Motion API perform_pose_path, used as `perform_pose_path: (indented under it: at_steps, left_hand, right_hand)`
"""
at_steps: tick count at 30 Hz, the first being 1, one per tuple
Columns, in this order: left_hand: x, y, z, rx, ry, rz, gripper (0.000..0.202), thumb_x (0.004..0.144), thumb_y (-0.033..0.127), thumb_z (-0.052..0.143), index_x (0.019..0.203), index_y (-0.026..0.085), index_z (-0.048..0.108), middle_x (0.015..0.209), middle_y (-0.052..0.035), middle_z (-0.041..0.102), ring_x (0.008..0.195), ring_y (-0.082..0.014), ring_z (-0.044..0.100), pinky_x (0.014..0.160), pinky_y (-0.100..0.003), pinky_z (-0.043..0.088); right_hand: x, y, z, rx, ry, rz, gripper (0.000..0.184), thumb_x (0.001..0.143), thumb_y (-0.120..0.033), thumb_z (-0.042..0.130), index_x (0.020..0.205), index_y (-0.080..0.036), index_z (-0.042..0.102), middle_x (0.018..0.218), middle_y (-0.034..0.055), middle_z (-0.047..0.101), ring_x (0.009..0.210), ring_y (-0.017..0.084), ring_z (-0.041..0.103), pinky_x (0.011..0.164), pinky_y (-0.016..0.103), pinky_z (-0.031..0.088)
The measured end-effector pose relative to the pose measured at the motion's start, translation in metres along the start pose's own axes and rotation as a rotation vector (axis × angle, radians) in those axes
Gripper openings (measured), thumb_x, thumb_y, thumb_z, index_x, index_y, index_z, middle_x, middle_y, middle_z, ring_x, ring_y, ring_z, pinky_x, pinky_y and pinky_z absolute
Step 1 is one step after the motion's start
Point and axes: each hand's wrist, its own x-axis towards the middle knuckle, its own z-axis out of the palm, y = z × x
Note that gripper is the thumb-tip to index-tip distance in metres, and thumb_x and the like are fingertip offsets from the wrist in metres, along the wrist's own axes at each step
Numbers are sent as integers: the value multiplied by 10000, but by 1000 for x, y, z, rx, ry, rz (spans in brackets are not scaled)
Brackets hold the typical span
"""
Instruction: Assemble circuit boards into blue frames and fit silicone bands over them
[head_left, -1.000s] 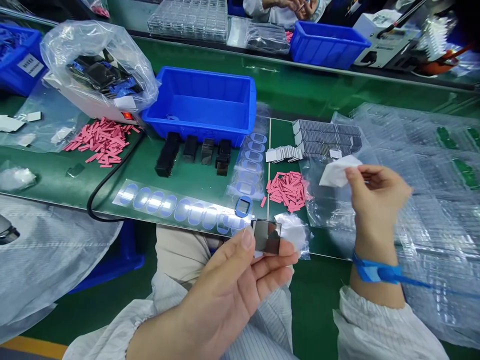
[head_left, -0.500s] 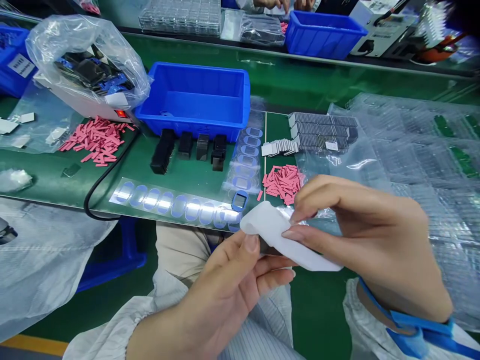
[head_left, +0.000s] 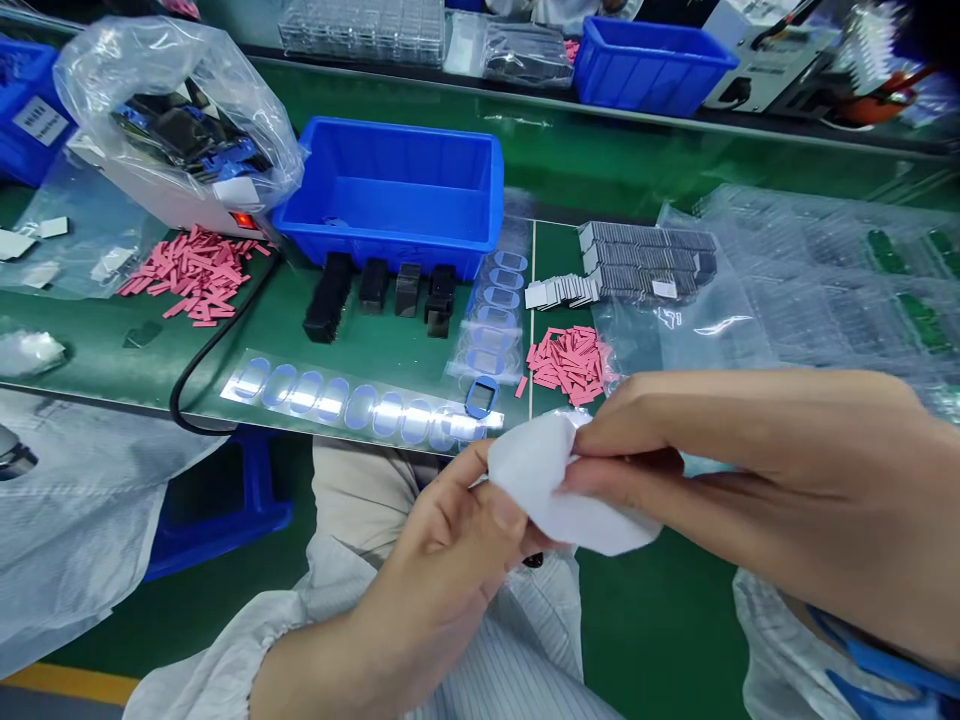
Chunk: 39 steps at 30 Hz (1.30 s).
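A white wiping cloth is bunched up between my two hands, over the front edge of the bench. My right hand pinches it from the right with thumb and fingertips. My left hand is closed beneath and to the left of the cloth, its thumb on top. The cloth hides what lies in those fingers; half a second ago a small dark flat part showed there. Just beyond the hands are a small blue-rimmed frame, a clear strip of oval films and a heap of pink strips.
A blue bin stands behind several black blocks. On the left are a bag of dark parts, more pink strips and a black cable. Rows of grey-white pieces and clear trays occupy the right.
My right hand has moved right and turned flatter while still pinching the cloth. The cloth is bunched differently and now covers the dark part. My left fingers have curled in.
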Motion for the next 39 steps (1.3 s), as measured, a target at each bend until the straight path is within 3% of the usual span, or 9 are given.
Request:
perform_pose_path:
  at_steps: [8,12,15,19,21,26,29,35,39]
  left_hand:
    - [-2,4,-1,-110,-49,-84,229,855,357,588,949,162,663,865,-16,716,867,-95,651,790,-189,500]
    - [-1,2,0,-132,-41,-83,226,873,344,565,964,159,656,869,-18,719,870,-91,651,791,-186,499]
    - [1,0,1,-134,-20,-79,234,868,348,571,999,165,634,860,-23,719,862,-94,652,786,-192,498]
    - [1,1,2,-137,1,-98,222,838,351,613,967,170,609,821,-21,718,831,-98,661,763,-195,503]
    - [0,1,2,-143,6,-104,221,832,352,620,961,174,595,807,-21,721,824,-100,667,756,-195,504]
    - [0,4,3,-164,18,-106,260,814,353,644,1011,203,564,812,-17,728,820,-100,674,749,-200,504]
    - [0,4,4,-165,38,-100,266,792,345,672,984,197,562,794,-19,726,809,-101,674,738,-200,505]
    - [0,1,6,-164,56,-88,282,780,324,688,976,184,540,781,-38,726,778,-103,676,741,-204,509]
    - [0,1,6,-181,39,-98,273,798,306,672,994,185,527,796,-47,723,794,-102,673,772,-211,508]
  right_hand:
    - [-10,25,27,-397,587,221,81,734,-212,701,700,-188,632,621,16,632,542,138,555,447,286,363]
    - [-15,21,33,2,545,214,112,734,-143,670,697,-198,580,670,-5,623,603,126,564,538,286,445]
    - [-17,10,35,363,410,290,133,777,-171,629,680,-217,552,646,-42,592,566,97,542,480,249,421]
    - [-13,6,39,589,261,404,137,806,-248,629,689,-223,562,568,-62,578,470,85,510,410,243,376]
    - [-11,9,42,567,306,412,127,769,-246,676,697,-219,576,601,-53,594,499,94,538,420,247,395]
    - [-14,12,45,99,676,249,221,636,-110,770,743,-216,608,689,-33,611,629,130,576,552,299,452]
    - [-19,7,43,258,557,256,179,682,-122,735,744,-232,607,697,-32,620,667,140,583,543,290,447]
    - [-17,5,41,887,244,507,81,799,-264,662,793,-253,582,581,-76,641,491,71,540,488,197,443]
    - [-12,8,40,1045,79,589,84,806,-286,654,793,-245,581,525,-70,631,443,81,564,450,186,460]
